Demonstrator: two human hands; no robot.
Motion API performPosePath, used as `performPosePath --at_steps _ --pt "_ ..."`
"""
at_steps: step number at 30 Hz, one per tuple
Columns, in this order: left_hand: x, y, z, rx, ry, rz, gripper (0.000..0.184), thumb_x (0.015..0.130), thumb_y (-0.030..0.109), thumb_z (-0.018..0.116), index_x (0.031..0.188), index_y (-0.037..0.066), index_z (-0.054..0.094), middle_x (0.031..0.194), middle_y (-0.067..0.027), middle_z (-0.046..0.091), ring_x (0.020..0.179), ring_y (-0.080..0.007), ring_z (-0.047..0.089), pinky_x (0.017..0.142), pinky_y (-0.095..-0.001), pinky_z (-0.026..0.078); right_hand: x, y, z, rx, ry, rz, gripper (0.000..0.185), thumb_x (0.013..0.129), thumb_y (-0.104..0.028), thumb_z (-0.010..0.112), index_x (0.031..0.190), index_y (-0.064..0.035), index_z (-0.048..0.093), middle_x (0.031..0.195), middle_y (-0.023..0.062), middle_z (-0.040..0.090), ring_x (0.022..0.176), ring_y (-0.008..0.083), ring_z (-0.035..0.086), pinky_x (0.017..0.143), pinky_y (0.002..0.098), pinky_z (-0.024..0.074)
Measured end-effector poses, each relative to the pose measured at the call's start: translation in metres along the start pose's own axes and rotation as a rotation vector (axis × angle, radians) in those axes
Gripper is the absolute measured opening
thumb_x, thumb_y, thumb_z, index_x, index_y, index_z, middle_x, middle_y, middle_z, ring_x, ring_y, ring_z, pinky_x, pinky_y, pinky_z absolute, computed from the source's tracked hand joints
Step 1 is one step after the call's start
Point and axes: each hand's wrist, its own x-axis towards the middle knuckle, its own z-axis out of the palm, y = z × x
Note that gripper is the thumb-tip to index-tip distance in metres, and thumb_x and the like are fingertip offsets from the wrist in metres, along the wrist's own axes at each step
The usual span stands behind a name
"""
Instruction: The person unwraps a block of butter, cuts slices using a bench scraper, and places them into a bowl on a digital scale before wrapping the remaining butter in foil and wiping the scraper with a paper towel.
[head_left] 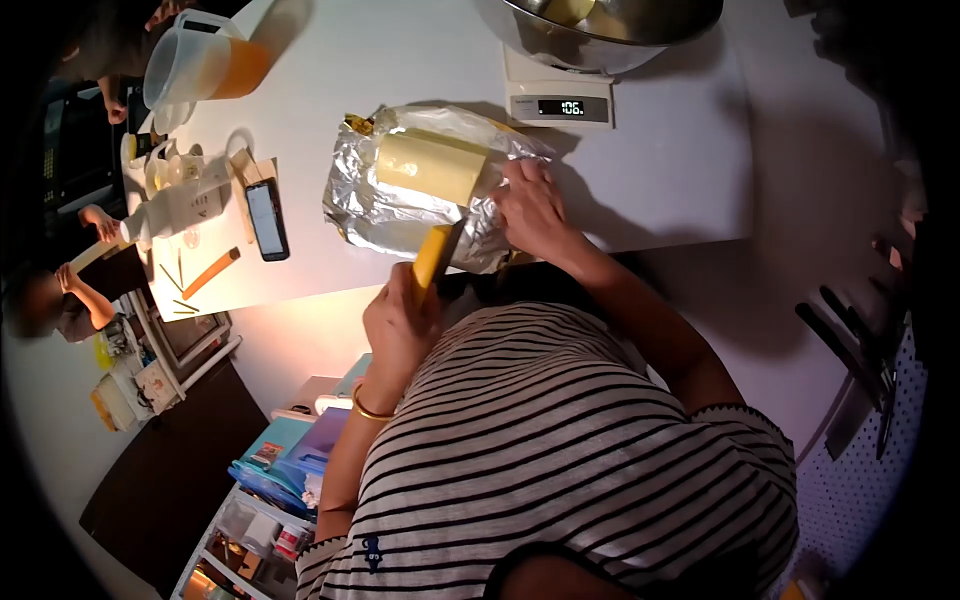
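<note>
A pale yellow block of butter (430,166) lies on opened, crumpled foil (375,215) on the white table. My left hand (400,325) is closed round a yellow-handled knife (431,262), its dark blade pointing up toward the near right corner of the butter. At the foil's right edge, beside the end of the block, my right hand (532,208) has its fingers bent in and pressed on the foil. Its fingertips are partly hidden.
Behind, a metal bowl (640,45) stands on a digital scale (560,108) reading about 106. On the left are a jug of orange liquid (205,68), a phone (266,220) and an orange strip (211,273). Other people's hands (100,222) show at far left.
</note>
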Motion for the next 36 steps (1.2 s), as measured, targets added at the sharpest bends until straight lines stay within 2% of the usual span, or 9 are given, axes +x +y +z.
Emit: performPosePath --at_steps 2,10,17,21,24,29,36 --pt "-0.004 -0.007 0.003 0.02 0.007 -0.027 0.023 0.075 0.009 0.065 0.092 0.005 0.05 0.064 -0.0174 0.057 0.057 -0.0378 0.057 0.049 -0.0423 0.044 -0.002 0.002 0.001 0.01 0.028 -0.049 0.022 0.064 -0.007 0.063 0.084 -0.0069 0.069 0.102 0.0118 0.048 0.104 0.03 0.042 0.086 0.0424 0.0388" --pt "-0.013 -0.006 0.002 -0.079 0.108 -0.049 0.023 0.074 0.006 0.065 0.093 0.005 0.052 0.063 -0.0172 0.057 0.056 -0.037 0.057 0.049 -0.0402 0.044 0.001 -0.002 -0.001 0.028 -0.05 -0.057 0.02 0.063 0.0 0.059 0.081 -0.0016 0.067 0.105 0.0135 0.048 0.105 0.0297 0.042 0.087 0.0426 0.0375" --pt "-0.019 -0.006 0.0 -0.088 0.12 -0.059 0.023 0.074 0.005 0.065 0.092 0.006 0.052 0.066 -0.0162 0.058 0.058 -0.0362 0.057 0.05 -0.0394 0.045 -0.005 0.008 0.004 0.049 0.08 -0.105 0.02 0.057 -0.006 0.067 0.076 -0.0089 0.071 0.121 0.0142 0.047 0.113 0.0292 0.043 0.092 0.0413 0.0358" --pt "-0.021 -0.006 0.001 -0.091 0.121 -0.058 0.023 0.073 0.005 0.065 0.093 0.006 0.052 0.067 -0.0161 0.058 0.06 -0.0362 0.058 0.051 -0.0395 0.045 -0.005 0.008 0.004 0.032 0.101 -0.111 0.02 0.056 -0.007 0.068 0.076 -0.0089 0.071 0.122 0.014 0.047 0.113 0.029 0.043 0.09 0.0413 0.0363" --pt "-0.022 -0.005 0.001 -0.098 0.122 -0.08 0.024 0.073 0.006 0.065 0.093 0.006 0.053 0.068 -0.0164 0.059 0.06 -0.0364 0.058 0.052 -0.0398 0.045 -0.004 0.006 0.003 -0.017 0.068 -0.097 0.016 0.056 -0.007 0.068 0.072 -0.008 0.069 0.121 0.0139 0.048 0.113 0.0289 0.043 0.088 0.0405 0.0364" --pt "-0.022 -0.005 0.0 -0.096 0.133 -0.086 0.023 0.074 0.006 0.065 0.094 0.005 0.053 0.068 -0.0166 0.059 0.06 -0.0366 0.058 0.052 -0.04 0.045 -0.013 0.01 0.007 0.033 0.132 -0.106 0.01 0.056 -0.009 0.069 0.065 -0.006 0.064 0.12 0.0114 0.049 0.11 0.028 0.045 0.086 0.0398 0.0353" --pt "-0.021 -0.004 0.0 -0.084 0.143 -0.067 0.022 0.074 0.007 0.065 0.093 0.005 0.053 0.067 -0.0168 0.059 0.059 -0.0367 0.057 0.052 -0.0402 0.045 -0.013 0.005 0.015 0.044 0.199 -0.184 0.012 0.057 -0.01 0.069 0.068 -0.0067 0.065 0.118 0.0098 0.051 0.106 0.0264 0.047 0.085 0.0397 0.0357"
